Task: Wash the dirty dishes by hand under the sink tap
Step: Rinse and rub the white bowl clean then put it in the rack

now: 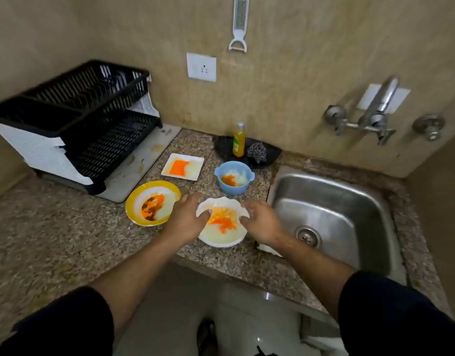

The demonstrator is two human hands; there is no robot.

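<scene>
White plate (222, 236), smeared orange, sits near the desk's (67, 240) front edge, just beside the sink (337, 217). Left hand (186, 219) lies spread at its left rim, thumb over the rim. Right hand (263, 222) pinches the right rim. Yellow plate (133, 201) stands left; blue bowl (234, 191) behind.

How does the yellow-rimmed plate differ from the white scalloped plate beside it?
The yellow-rimmed plate has a smooth yellow rim; the white scalloped plate has a wavy white rim. The yellow-rimmed plate holds orange and dark brown residue, the scalloped one orange without brown. The left hand and right hand flank the scalloped plate, not the yellow-rimmed one. Both lie dirty on the granite counter.
</scene>
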